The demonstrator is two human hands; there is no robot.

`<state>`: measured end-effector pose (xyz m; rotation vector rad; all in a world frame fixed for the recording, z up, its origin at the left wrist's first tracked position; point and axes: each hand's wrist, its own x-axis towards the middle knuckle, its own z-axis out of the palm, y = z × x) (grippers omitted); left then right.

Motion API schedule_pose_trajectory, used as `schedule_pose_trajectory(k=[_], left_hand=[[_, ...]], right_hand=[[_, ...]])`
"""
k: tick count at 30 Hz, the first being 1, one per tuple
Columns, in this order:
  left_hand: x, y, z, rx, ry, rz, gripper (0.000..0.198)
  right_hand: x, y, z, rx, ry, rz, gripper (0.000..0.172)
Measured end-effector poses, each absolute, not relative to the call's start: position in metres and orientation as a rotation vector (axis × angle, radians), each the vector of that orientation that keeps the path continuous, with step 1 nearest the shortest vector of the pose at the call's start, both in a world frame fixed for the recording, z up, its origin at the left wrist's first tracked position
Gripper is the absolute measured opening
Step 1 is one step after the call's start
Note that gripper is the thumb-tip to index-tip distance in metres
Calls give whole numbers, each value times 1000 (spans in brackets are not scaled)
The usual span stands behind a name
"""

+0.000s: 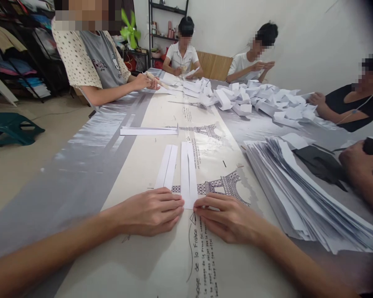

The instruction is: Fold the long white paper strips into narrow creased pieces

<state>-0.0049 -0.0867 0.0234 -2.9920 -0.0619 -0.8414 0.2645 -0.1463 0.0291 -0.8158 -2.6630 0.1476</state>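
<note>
Fingers (174, 203) sit close together at the near end of a strip (185, 178): left hand (157, 211) at its left edge, right hand (225, 217) at its right. Whether they pinch it cannot be told. The strip lies on the table (112, 269), just beside a second strip (166, 163). Sheets (282, 194) lie stacked to the right.

At the left, a dark green plastic stool (9, 124) stands on a pale floor (64, 118), near a dark rack (37, 43) piled with folded cloth (18, 68). Farther back are a bright green fan (130, 31) and, against the white wall (217, 25), a black shelf (168, 7) — reddish cylinders (170, 32) stand on one level. A tan slatted panel (216, 65) shows between two people in white, one in the far middle (182, 54), the other at far right (240, 64).
</note>
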Motion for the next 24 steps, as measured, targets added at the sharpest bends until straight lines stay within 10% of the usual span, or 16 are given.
schedule_pose_trajectory(k=[24], left_hand=[[-10, -80, 21, -3130, 3, -886, 25]], right_hand=[[271, -145, 30, -816, -2547, 354, 21]])
